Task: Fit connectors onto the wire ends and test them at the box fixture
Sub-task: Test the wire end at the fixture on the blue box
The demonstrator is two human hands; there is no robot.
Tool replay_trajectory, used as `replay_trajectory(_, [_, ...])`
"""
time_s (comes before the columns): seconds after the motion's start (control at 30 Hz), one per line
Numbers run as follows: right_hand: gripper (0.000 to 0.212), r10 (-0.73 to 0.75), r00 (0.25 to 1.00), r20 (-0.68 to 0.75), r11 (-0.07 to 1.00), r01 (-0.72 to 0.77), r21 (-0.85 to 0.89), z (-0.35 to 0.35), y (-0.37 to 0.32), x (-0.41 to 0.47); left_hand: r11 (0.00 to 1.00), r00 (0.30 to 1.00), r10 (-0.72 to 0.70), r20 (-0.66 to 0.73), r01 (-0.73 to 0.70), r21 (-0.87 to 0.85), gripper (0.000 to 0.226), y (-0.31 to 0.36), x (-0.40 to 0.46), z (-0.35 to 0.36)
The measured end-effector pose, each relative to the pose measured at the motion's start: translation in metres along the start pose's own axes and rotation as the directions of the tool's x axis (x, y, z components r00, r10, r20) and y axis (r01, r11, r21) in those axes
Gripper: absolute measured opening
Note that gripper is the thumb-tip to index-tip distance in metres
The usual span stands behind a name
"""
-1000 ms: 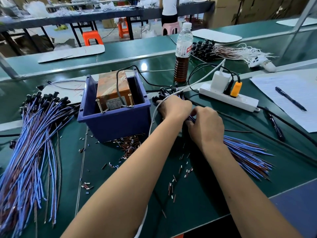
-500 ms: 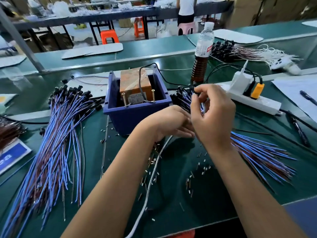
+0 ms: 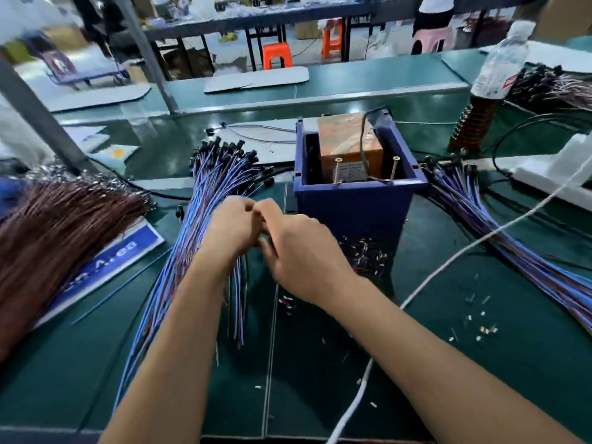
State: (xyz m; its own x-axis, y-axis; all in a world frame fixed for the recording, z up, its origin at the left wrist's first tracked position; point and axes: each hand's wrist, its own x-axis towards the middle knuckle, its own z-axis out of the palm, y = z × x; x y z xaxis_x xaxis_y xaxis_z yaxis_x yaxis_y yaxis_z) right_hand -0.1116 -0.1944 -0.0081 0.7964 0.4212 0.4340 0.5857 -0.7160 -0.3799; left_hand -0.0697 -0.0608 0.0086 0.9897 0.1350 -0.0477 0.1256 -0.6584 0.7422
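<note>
Both hands meet over the blue wire bundle (image 3: 205, 219) on the green desk (image 3: 320, 363), left of the blue box fixture (image 3: 355, 203). The left hand (image 3: 232, 227) and right hand (image 3: 294, 248) have curled fingers touching (whatever they pinch is blurred). Loose connectors (image 3: 365, 254) lie near the box.

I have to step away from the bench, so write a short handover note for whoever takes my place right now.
Left hand: fingers curled over the left wire bundle; blurred, contents unclear.
Right hand: meets the left fingertip to fingertip; grip also unclear.
Blue box fixture: right of the hands, two brass pins up, nothing on them.
Loose connectors: piled at the box's foot.
Second wire bundle: right of the box.
Done: cannot tell.
Left: fit a connector, test at the box.
</note>
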Motion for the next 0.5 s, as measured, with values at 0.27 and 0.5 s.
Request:
replay_trajectory(0.27, [0.033,0.151,0.944,0.294,0.966,-0.204,0.16,0.038,-0.005,0.043,0.824,0.942,0.082,-0.327,0.121,0.554,0.026,-0.021,0.037,-0.006])
replay_trajectory(0.5, [0.046,0.186,0.931,0.314,0.963,-0.237,0.132,0.046,0.004,0.044,0.776,0.94,0.0,-0.342,0.216,0.593,0.029,-0.026,0.045,-0.006])
